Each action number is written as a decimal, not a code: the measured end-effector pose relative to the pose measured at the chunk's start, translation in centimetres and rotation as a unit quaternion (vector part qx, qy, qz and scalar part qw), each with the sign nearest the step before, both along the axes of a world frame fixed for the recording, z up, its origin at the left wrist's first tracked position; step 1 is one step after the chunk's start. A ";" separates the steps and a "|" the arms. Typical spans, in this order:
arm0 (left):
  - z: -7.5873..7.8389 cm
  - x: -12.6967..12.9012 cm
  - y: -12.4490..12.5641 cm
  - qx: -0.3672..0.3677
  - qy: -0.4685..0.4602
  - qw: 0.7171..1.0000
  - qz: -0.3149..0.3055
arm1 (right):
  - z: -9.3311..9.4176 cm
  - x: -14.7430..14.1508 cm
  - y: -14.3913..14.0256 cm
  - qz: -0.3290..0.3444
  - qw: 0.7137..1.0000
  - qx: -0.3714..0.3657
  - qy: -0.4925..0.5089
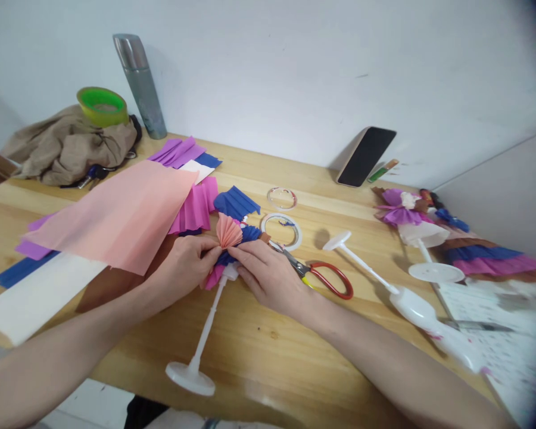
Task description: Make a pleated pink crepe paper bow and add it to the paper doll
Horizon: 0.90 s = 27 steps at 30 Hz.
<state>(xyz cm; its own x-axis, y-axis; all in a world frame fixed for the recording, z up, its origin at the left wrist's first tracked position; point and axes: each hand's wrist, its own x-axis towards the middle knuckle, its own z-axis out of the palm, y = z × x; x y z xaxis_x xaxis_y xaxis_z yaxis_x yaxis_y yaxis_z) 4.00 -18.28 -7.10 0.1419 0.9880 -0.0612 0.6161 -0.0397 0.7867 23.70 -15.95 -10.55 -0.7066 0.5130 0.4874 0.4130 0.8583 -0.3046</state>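
Pinching with thumb and forefinger, the left hand [190, 262] gripped the base of a peach pleated fan [228, 229], which stood spread upward at the top of a white stand [205, 325]. The right hand [270, 271] was bent over the same spot, its fingertips brought in to the fan's base and the dark blue paper beside it; whether those fingers gripped anything could not be told. The stand leaned, its round foot near the front edge of the wooden table [272, 363]. Just behind the hands lay a blue pleated piece [236, 202], and next to it two tape rings, the larger ring [298, 231] nearer than the smaller ring [282, 189]. Red-handled scissors [339, 293] rested just beyond the right hand. To the left, a broad peach sheet [120, 208] overlapped a white strip [44, 301] and magenta pleated paper [201, 205]. Well off to the right stood a second white stand [435, 273] topped with purple paper [397, 205], and a dark-screened phone [367, 156] leaned against the wall [259, 83]
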 end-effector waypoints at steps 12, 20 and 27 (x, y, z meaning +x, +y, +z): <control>-0.2 0.2 -0.1 0.045 0.037 0.998 0.008 | 0.1 0.1 0.1 0.015 1.000 0.012 -0.007; -0.4 0.1 -0.1 0.063 0.069 0.996 0.011 | 0.0 0.1 0.1 0.013 1.000 0.019 -0.012; -0.1 0.3 -0.1 0.029 0.048 0.998 -0.016 | 0.0 -0.1 0.2 0.011 0.999 0.016 -0.032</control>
<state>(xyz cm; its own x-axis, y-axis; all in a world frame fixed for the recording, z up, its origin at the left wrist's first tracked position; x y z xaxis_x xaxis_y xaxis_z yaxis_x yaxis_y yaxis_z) 4.33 -18.39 -7.23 0.1698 0.9853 -0.0198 0.6863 -0.1038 0.7199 23.57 -15.80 -10.57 -0.7475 0.4825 0.4565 0.4125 0.8759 -0.2502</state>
